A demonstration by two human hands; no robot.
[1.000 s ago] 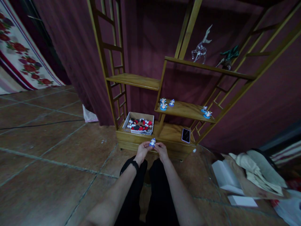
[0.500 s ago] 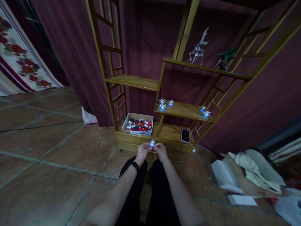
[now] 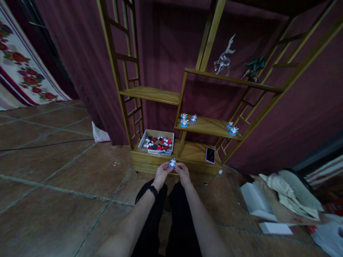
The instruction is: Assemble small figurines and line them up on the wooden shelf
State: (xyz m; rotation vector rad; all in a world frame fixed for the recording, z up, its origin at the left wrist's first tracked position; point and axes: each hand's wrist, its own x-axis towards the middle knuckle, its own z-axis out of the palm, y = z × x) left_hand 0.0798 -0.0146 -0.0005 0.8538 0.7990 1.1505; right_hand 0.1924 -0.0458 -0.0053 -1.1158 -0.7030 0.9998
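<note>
A small purple-and-white figurine (image 3: 172, 163) is held upright between my two hands, just in front of the low front of the wooden shelf unit (image 3: 150, 160). My left hand (image 3: 162, 172) pinches its left side, and my right hand (image 3: 182, 171) grips the right side. Beyond them a shallow cardboard box (image 3: 160, 152) holds several red, white and dark figurines. On the middle shelf (image 3: 207, 125), two blue-based figurines (image 3: 184, 122) and a purple figurine (image 3: 193, 118) stand at the left end. Two more blue-based figurines (image 3: 233, 131) are at its right end.
A phone (image 3: 210, 155) lies on the lower board, right of the box. Higher up stand a clear deer ornament (image 3: 223, 60) and a dark green ornament (image 3: 254, 67). White boxes (image 3: 257, 200) and a pale cloth (image 3: 289, 196) lie on the floor at right. Dark red curtain hangs behind.
The view has shifted very slightly. Both hands still hold the purple figurine in nearly the same place, and the other things have not moved.
</note>
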